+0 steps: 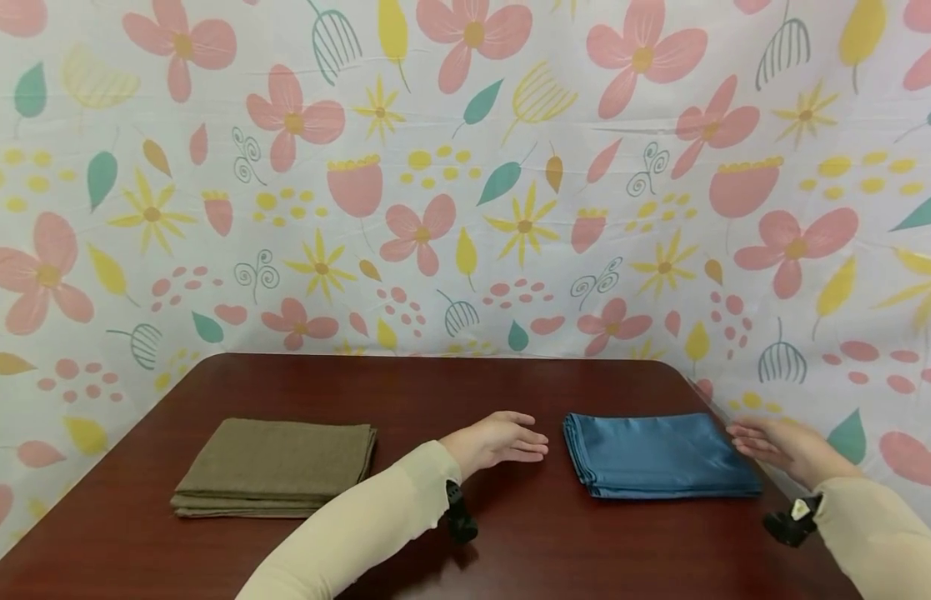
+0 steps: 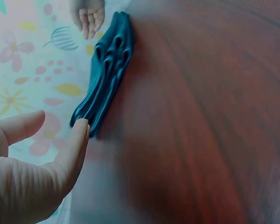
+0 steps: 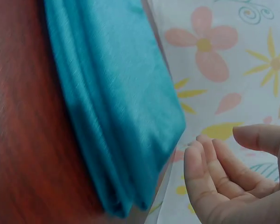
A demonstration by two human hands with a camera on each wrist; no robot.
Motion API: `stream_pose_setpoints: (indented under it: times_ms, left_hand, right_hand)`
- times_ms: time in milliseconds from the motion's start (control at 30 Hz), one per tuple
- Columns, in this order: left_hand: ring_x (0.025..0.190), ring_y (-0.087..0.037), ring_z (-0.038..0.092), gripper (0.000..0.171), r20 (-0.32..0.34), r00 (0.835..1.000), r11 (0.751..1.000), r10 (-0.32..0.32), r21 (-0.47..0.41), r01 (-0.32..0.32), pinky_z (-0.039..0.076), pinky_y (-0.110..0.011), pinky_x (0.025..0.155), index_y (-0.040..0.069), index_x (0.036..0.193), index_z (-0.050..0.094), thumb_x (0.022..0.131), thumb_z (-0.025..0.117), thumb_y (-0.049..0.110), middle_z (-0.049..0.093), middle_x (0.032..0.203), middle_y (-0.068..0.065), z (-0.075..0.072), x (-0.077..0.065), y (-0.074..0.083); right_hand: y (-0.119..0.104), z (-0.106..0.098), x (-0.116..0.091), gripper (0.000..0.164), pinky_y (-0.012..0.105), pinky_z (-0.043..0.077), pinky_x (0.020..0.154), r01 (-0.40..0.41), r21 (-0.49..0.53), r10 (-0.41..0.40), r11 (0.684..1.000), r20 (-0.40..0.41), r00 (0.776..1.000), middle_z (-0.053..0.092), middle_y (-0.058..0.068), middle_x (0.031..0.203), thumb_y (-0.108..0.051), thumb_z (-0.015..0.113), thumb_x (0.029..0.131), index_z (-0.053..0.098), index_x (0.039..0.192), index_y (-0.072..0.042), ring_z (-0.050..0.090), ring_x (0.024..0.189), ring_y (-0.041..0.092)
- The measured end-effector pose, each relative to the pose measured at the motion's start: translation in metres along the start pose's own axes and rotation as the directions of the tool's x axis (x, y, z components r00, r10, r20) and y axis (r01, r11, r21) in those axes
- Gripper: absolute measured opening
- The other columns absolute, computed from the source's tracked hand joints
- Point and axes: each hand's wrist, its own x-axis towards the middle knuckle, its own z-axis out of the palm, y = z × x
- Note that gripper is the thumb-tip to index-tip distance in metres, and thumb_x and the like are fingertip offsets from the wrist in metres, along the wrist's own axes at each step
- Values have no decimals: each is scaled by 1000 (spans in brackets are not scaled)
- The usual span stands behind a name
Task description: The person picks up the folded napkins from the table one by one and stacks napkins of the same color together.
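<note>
A folded blue satiny cloth (image 1: 663, 454) lies flat on the right part of the table, its stacked layers showing along the left side in the left wrist view. Left of it, over the table, my left hand (image 1: 498, 442) is held with fingers extended toward the cloth and nothing in it. My right hand (image 1: 788, 448) is by the cloth's right end, fingers loosely extended and holding nothing. In the right wrist view the fingers (image 3: 196, 163) are just beside a corner of the blue cloth (image 3: 126, 93).
A folded olive-brown cloth (image 1: 285, 462) lies on the left of the dark red-brown table (image 1: 465, 383), partly behind my left sleeve. A white curtain with a floral print (image 1: 435, 167) hangs behind the table and along its sides. Each wrist wears a black camera band.
</note>
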Motion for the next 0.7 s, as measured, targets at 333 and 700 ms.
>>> stream_pose_setpoints:
  times_ms: [333,700]
  left_hand:
    - [129,-38,50,55,-50,998,999,43,8,-43,47,-46,104,-8,146,34,96,57,1,50,140,-26,-35,-8,23]
    - [135,-36,44,53,-125,988,996,88,7,-88,43,-47,108,2,146,39,97,58,8,45,147,-20,-66,-26,56]
  right_hand:
    - [-19,22,3,64,32,53,97,147,-159,-129,976,115,985,61,-8,117,-25,29,107,1,149,16,63,95,-4]
    - [-62,65,20,73,25,53,92,189,-159,-178,969,82,981,57,-10,119,-38,38,105,6,153,7,59,98,-6]
